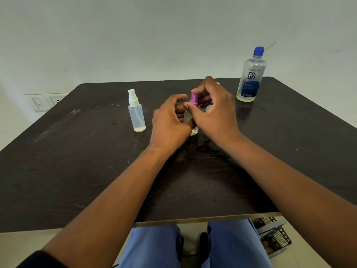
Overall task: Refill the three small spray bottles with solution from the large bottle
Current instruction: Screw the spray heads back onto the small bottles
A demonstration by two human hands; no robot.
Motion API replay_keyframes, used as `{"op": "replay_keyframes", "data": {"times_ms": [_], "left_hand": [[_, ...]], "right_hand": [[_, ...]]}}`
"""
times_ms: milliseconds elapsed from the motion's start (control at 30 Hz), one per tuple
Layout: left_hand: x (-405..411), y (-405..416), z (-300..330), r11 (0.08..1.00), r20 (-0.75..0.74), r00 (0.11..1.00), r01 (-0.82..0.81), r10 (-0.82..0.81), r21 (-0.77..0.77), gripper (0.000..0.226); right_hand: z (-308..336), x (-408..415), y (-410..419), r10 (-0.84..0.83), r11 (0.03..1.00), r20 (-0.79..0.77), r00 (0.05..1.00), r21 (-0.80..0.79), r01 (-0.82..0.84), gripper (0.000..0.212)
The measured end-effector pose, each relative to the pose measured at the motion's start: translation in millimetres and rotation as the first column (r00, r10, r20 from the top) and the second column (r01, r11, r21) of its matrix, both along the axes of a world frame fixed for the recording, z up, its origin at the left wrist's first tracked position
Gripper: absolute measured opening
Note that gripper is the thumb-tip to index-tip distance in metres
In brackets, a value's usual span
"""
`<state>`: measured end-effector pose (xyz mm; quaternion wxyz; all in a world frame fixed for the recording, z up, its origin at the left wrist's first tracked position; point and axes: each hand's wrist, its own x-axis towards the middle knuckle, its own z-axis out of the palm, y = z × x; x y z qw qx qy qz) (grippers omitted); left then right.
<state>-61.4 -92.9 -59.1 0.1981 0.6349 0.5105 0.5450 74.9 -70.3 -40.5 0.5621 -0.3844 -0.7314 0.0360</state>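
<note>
A small spray bottle with a purple top (193,99) stands at the middle of the dark table (77,161). My left hand (170,120) wraps around its clear body. My right hand (210,109) pinches the purple top from above. A second small spray bottle with a white top (136,113) stands upright to the left, apart from my hands, with a little liquid at its bottom. The large bottle (251,76) with a blue cap and blue label stands at the back right. A pink bit (218,83) shows behind my right hand; what it belongs to is hidden.
The table's far edge runs close behind the large bottle, next to a pale wall. Wall sockets (48,101) sit low at the left. A wire basket (274,235) stands on the floor by my right knee.
</note>
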Motion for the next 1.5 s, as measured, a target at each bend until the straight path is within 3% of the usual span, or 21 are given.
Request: {"op": "replay_keyframes", "data": {"times_ms": [167,433,700,900,1100,1300,1500], "left_hand": [[0,-2,2,1.0,0.026,1.0,0.005,-0.005,0.016,0.046],[1,-2,2,1.0,-0.012,1.0,0.025,-0.025,0.011,0.047],[-2,0,0,0.998,0.025,0.999,0.045,-0.044,-0.053,0.059],[-2,1,-1,0.998,0.017,1.0,0.019,-0.018,-0.066,0.058],[-2,-4,1,0.998,0.026,1.0,0.015,-0.013,-0.056,0.048],[-2,-8,1,0.999,-0.011,1.0,-0.028,0.028,-0.042,0.052],[-13,-31,7,0.994,-0.194,0.976,-0.105,0.102,-0.007,0.053]], "right_hand": [[-3,-3,-2,0.029,1.0,0.011,1.0,-0.01,-0.029,0.015],[1,-3,-3,-0.002,1.0,0.04,0.999,-0.028,0.003,0.025],[1,-1,-1,0.068,0.981,-0.042,0.997,-0.181,-0.074,0.036],[1,-6,-2,-0.086,0.996,0.151,0.985,-0.017,0.09,0.035],[5,-9,1,-0.154,0.988,0.229,0.961,0.012,0.155,0.037],[4,-8,-4,-0.106,0.994,0.213,0.971,0.002,0.108,0.035],[1,-3,-18,-0.049,0.998,0.296,0.954,-0.021,0.058,0.046]]}}
